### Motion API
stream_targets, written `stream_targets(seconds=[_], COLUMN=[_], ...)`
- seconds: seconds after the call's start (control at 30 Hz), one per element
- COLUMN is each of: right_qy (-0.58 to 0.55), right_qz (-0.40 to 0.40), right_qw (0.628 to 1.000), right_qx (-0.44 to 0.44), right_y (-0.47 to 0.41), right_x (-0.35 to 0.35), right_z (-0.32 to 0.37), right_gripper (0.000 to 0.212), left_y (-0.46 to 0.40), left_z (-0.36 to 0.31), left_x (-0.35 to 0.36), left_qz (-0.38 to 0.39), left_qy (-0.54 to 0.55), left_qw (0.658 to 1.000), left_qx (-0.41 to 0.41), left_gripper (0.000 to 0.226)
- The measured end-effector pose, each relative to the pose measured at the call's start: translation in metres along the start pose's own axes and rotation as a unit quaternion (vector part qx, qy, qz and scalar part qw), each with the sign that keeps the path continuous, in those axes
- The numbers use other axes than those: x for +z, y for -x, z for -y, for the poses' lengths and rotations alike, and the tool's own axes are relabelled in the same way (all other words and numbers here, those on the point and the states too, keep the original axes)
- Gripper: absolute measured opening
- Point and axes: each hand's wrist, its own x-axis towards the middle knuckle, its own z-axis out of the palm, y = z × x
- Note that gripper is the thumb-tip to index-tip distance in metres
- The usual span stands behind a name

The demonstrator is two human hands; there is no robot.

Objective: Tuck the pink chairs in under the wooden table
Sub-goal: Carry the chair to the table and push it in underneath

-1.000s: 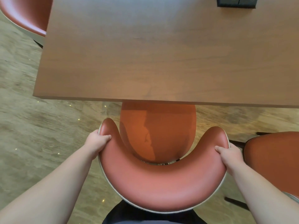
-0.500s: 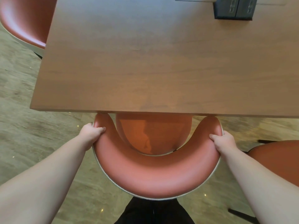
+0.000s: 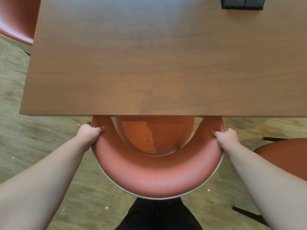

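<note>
A pink chair with a curved padded backrest stands right below me at the near edge of the wooden table. Its seat lies partly under the tabletop, and the tips of both backrest arms reach the table edge. My left hand grips the left arm of the backrest. My right hand grips the right arm.
A second pink chair stands out from the table at the right, its dark legs on the floor. A third pink chair sits at the far left corner. A black socket box is set in the tabletop at top right.
The chair has slid forward toward the table with both hands on it. More of the seat is now under the tabletop and the backrest tips have reached the edge.
</note>
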Motion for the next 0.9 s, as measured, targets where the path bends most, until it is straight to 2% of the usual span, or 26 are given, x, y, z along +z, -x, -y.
stream_targets(seconds=[0.13,0.27,0.47,0.57,0.63,0.8,0.9], right_qy=[0.015,0.020,-0.004,-0.015,-0.059,-0.175,-0.265], right_qz=[0.001,0.008,0.030,0.024,0.026,0.001,0.013], right_qw=[1.000,1.000,0.999,0.999,0.998,0.984,0.964], right_qx=[0.002,0.019,0.026,0.019,0.018,-0.003,-0.032], right_y=[0.000,0.004,0.023,0.041,0.060,0.121,0.169], right_x=[-0.001,-0.004,-0.010,-0.020,-0.028,-0.047,-0.057], right_z=[0.002,0.006,0.013,0.015,0.012,0.000,-0.009], right_gripper=[0.027,0.043,0.045,0.055,0.062,0.045,0.037], left_y=[0.000,0.000,0.005,0.022,0.044,0.108,0.144], left_z=[-0.002,-0.002,-0.009,-0.014,-0.014,-0.003,-0.003], left_x=[0.000,0.000,0.000,-0.002,-0.006,-0.022,-0.027], left_qz=[0.003,0.010,0.003,-0.025,-0.025,-0.024,0.015], left_qy=[0.005,0.007,-0.004,0.006,0.035,0.147,0.196], left_qw=[1.000,1.000,1.000,1.000,0.999,0.986,0.975], left_qx=[0.002,-0.006,-0.020,-0.017,0.013,0.079,0.105], left_gripper=[0.037,0.042,0.044,0.054,0.063,0.055,0.040])
